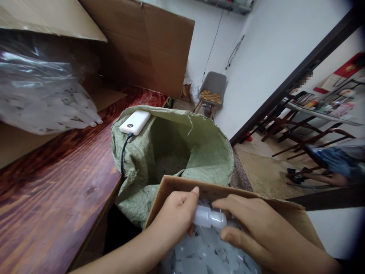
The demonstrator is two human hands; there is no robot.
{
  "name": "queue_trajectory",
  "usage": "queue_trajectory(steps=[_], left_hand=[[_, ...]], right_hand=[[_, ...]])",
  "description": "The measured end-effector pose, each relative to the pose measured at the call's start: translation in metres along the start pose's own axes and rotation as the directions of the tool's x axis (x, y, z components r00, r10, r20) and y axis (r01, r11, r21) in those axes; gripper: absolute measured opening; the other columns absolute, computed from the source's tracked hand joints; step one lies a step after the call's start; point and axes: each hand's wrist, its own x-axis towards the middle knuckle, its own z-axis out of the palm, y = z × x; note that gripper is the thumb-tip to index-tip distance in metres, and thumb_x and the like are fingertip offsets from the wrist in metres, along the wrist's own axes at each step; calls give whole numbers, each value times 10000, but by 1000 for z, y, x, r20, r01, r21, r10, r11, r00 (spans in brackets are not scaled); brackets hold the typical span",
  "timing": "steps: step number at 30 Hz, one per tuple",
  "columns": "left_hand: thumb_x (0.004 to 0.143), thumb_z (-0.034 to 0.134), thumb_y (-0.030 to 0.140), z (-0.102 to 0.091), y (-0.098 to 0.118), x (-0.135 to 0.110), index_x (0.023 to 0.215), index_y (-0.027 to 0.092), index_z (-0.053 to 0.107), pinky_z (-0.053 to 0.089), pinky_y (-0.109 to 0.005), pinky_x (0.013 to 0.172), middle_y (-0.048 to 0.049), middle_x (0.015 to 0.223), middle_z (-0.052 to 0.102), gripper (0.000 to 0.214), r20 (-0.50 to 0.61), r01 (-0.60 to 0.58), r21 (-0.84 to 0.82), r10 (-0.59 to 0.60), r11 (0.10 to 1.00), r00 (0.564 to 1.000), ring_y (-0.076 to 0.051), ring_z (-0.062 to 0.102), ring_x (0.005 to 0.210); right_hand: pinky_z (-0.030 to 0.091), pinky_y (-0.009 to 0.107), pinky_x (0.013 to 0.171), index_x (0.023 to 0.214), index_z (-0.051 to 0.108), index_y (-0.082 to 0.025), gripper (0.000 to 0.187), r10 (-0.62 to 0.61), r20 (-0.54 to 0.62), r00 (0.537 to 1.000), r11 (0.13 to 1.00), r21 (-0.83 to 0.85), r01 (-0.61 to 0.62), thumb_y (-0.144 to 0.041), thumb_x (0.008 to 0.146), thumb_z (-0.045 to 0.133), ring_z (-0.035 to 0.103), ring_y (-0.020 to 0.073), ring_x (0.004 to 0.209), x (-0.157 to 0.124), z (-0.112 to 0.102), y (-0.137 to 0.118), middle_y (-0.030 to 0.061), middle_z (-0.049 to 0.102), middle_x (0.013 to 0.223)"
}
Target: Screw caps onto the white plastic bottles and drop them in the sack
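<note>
My left hand (182, 209) is closed around the body of a small translucent white plastic bottle (202, 216). A clear cap (218, 219) covers the bottle's right end. Around that cap my right hand (248, 220) is loosely cupped, thumb and forefinger apart on either side; any light contact is hard to make out. Both hands are over an open cardboard box (171, 186), inside which many similar translucent plastic pieces (199, 251) are heaped.
Beyond the box stands a green woven sack (211, 152), its mouth open, with a white power bank (135, 122) and cable on its rim. On the wooden table (71, 171) at left, a large carton (159, 45) holds a clear bag of plastic parts (48, 95). A seated person is at right.
</note>
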Motion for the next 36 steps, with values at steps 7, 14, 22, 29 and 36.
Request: queue_trajectory(steps=[7,14,22,29,36], left_hand=[[872,394,604,-1,1,1,551,191,383,206,-209,408,51,449,371,523,-67,-28,-16,27,999,997,-65,310,408],[844,406,590,-2,3,1,543,206,346,169,-224,403,67,436,317,492,-61,-12,-32,10,999,998,-64,246,398],[876,394,562,0,0,0,530,199,388,174,-230,395,53,419,342,502,-43,-7,5,8,1000,999,-73,267,390],[903,383,570,0,3,-2,559,191,386,221,-222,421,49,470,371,512,-70,-66,59,70,996,995,-79,325,437],[926,353,564,1,4,-4,553,193,385,231,-236,421,40,472,381,527,-71,-124,108,133,986,989,-91,344,436]], right_hand=[[525,338,578,1209,553,-216,522,-60,121,991,998,-29,64,-636,932,415,674,216,706,-3,-5,2,37,678,854],[443,270,466,1277,505,-224,601,-172,41,984,983,-63,175,-657,964,229,620,171,572,-5,-4,4,11,615,723],[497,322,591,1147,546,-217,318,-87,74,993,992,-88,93,-444,1014,369,640,195,742,-6,0,-1,42,642,937],[426,288,495,773,561,-201,347,86,37,996,995,49,-88,-499,945,512,574,167,573,-4,7,-2,-15,581,664],[485,332,624,1014,561,-208,110,31,26,999,998,48,-32,-286,956,509,614,201,782,-8,10,-3,39,610,935]])
